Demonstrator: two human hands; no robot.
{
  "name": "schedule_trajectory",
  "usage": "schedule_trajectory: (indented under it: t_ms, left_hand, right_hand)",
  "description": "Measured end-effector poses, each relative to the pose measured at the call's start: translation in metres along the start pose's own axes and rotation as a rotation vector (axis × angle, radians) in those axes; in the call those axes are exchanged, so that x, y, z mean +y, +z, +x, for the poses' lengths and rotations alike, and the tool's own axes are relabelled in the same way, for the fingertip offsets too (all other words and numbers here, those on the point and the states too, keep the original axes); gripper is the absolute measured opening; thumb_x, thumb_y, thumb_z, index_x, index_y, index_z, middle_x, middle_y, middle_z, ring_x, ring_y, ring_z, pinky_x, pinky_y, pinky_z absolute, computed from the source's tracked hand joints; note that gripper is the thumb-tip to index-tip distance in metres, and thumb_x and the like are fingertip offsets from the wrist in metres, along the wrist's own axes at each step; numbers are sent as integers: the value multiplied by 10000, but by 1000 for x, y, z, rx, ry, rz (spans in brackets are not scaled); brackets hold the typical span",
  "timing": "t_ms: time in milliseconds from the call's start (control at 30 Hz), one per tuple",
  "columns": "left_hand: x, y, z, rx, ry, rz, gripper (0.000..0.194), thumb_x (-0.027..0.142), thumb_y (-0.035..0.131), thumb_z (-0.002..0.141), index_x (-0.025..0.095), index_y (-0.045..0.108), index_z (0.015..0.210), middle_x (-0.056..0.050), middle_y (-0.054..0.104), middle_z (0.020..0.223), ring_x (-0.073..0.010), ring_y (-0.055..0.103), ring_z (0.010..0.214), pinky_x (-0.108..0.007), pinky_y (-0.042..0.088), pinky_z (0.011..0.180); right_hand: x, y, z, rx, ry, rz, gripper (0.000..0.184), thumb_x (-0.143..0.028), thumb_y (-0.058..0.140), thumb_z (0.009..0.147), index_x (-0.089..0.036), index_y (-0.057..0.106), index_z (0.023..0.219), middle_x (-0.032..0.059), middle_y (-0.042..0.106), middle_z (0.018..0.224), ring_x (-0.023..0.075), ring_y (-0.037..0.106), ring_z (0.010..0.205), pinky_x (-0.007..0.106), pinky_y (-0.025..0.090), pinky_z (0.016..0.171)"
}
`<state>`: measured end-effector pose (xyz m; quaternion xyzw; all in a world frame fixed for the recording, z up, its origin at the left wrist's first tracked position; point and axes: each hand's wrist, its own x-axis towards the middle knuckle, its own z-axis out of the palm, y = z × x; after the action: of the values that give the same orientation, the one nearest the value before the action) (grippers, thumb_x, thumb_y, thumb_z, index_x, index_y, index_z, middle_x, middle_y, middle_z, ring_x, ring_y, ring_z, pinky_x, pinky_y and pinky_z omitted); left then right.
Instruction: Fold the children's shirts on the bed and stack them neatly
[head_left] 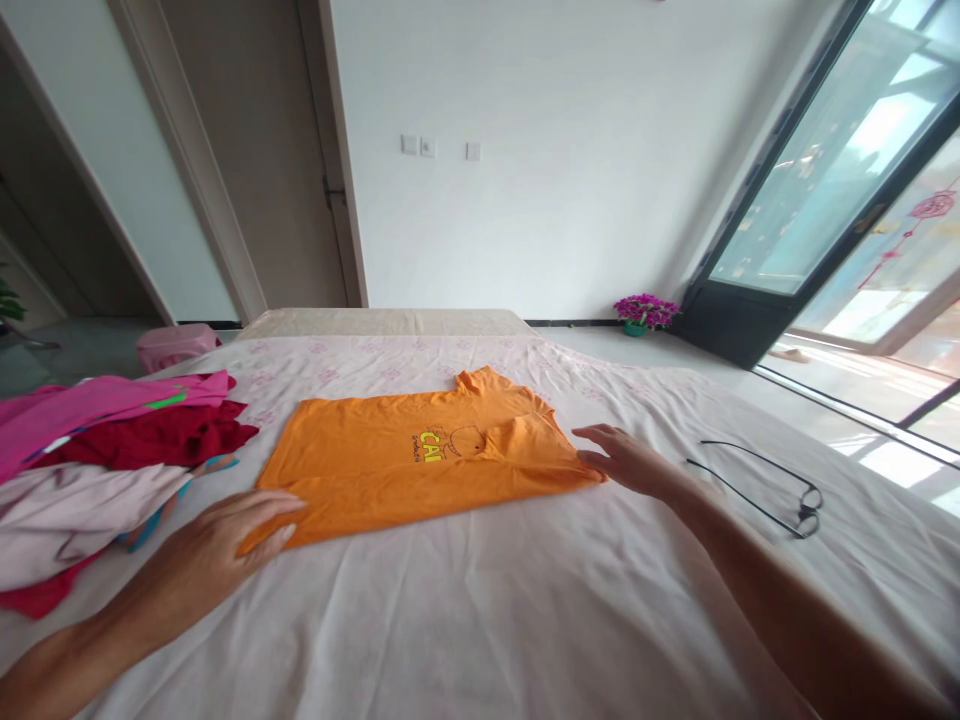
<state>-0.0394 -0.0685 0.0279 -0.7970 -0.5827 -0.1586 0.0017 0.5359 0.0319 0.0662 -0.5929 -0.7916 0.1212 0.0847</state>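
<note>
An orange T-shirt (367, 430) lies on the pale bed sheet, its hem to the left and its collar end to the right. Its near side is folded inward, with a sleeve lying across the front and partly covering the yellow lettering and dark drawing. The far sleeve sticks out toward the back. At the near hem corner, my left hand (232, 530) pinches the cloth between thumb and fingers. My right hand (622, 462) is beside the collar end, thumb and fingers apart, the fingertips close to the fabric; whether they touch it I cannot tell.
A heap of pink, red and white clothes (112, 440) lies at the left. Black-framed glasses (806, 512) rest on the sheet (465, 620) at the right. Beyond the bed are a pink stool (176, 345), a pot of purple flowers (645, 310) and a glass door (802, 190).
</note>
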Motion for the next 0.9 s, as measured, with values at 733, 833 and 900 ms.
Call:
schedule_trajectory:
  t_ms: [733, 833, 900]
  left_hand:
    - [8, 60, 43, -105, -24, 179, 626, 588, 335, 943, 330, 328, 1514, -44, 244, 1619, -275, 195, 1497, -477, 201, 1185]
    - [9, 60, 45, -95, -138, 235, 642, 575, 354, 928, 301, 355, 1509, -90, 268, 1610, -319, 218, 1485, -519, 203, 1164]
    - [3, 57, 47, -104, -254, 271, 661, 572, 362, 913, 287, 358, 1510, -123, 268, 1607, -351, 234, 1475, -552, 230, 1134]
  right_hand:
    - [-81, 68, 63, 90, -172, -289, 656, -533, 171, 1013, -186, 236, 1565, 92, 212, 1616, 253, 127, 1502, 495, 74, 1213]
    - [-95, 72, 67, -36, -269, -207, 696, -581, 123, 1002, -194, 179, 1577, 64, 169, 1629, 225, 121, 1504, 446, 86, 1219]
    - [-89, 69, 75, -92, -226, -196, 705, -590, 121, 999, -190, 177, 1577, 68, 167, 1631, 221, 115, 1505, 443, 90, 1215]
